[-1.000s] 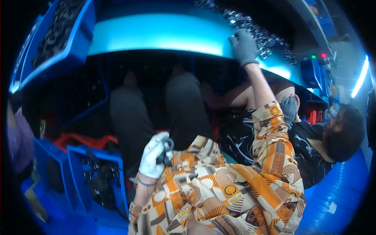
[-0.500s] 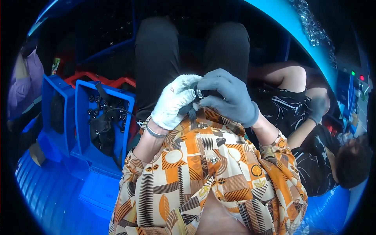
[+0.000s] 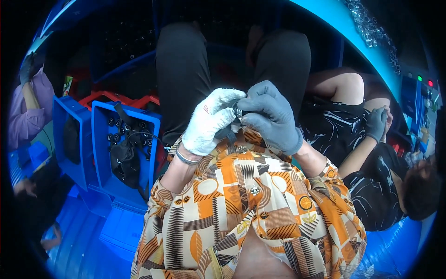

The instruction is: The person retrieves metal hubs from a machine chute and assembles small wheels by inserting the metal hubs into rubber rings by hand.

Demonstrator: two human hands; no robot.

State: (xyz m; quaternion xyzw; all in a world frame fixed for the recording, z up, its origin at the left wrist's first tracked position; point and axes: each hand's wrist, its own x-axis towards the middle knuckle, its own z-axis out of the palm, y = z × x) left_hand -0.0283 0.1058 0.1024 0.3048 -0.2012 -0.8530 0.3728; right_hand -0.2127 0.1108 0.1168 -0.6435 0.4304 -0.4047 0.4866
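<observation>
Grip, pair, head view: left hand (image 3: 209,122) and right hand (image 3: 275,117), both nearly closed, thumbs and forefingers meeting around one small dark part (image 3: 239,112) with a shiny edge. Number of pieces making up the part: cannot be told, the fingers covering most of it. Position of part: between the fingertips of both hands, above the lap, in front of the wearer's patterned shirt (image 3: 218,200).

Pose: left hand in a white glove, back of hand outward, fingers curled toward the right; one dark band (image 3: 188,159) at the wrist. Right hand in a grey glove, knuckles raised, fingers curled toward the left. Both forearms come up from below, elbows bent.

Blue bins at the left, two, side by side: outer bin (image 3: 85,153), with a dark content, kind unclear; inner bin (image 3: 98,156), with one black cloth item (image 3: 124,160) and several small round black parts (image 3: 141,141), partly hidden, exact count not possible. Red frame behind the bins, one (image 3: 100,97).

Blue surface at upper right, one (image 3: 325,19), bearing one heap of clear glossy pieces (image 3: 367,25), too many to count. Indicator lights, two: green (image 3: 420,78), red (image 3: 430,83).

Co-worker at right: one grey-gloved hand (image 3: 375,123) visible.
</observation>
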